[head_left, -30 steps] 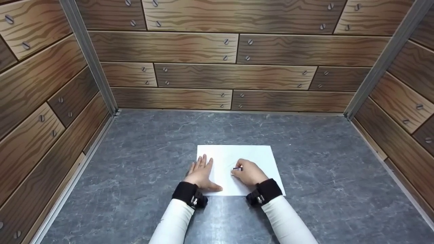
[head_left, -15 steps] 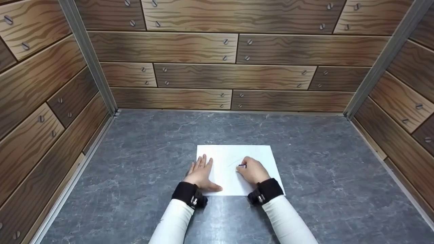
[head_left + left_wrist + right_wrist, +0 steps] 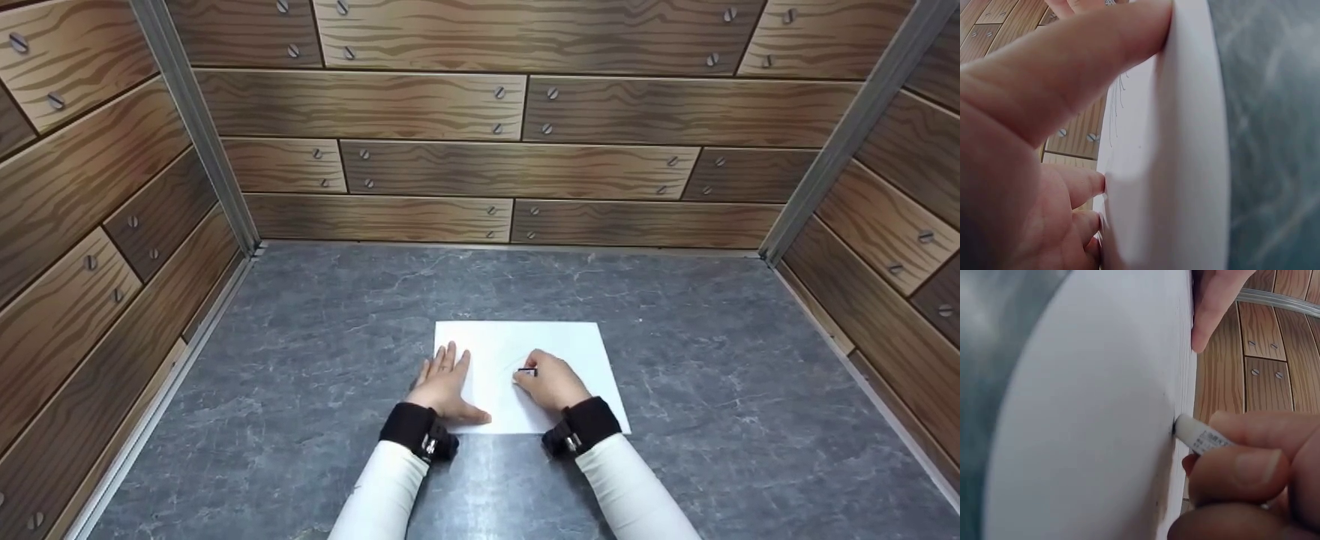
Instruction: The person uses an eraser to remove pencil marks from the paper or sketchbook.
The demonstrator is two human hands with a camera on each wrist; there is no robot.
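A white sheet of paper (image 3: 487,337) lies on the grey marbled table, with thin dark pencil lines (image 3: 1116,107) on it. My left hand (image 3: 441,388) rests spread on the sheet's left part, thumb near the front edge. Over the sheet's right half, my right hand (image 3: 555,381) pinches a small white eraser (image 3: 1196,433) in a printed sleeve between thumb and fingers. The eraser's rounded white end meets the paper, where a dark smudge shows. Most of the eraser is hidden in the fingers.
Wood-patterned walls (image 3: 517,169) close off the back and both sides, with grey metal posts (image 3: 199,124) at the corners. The grey table (image 3: 712,352) spreads around the paper. Both wrists carry black straps (image 3: 410,425) with small cameras.
My right hand slid the eraser up and to the right across the paper, then back down to the left. The left hand and the sheet have stayed in place.
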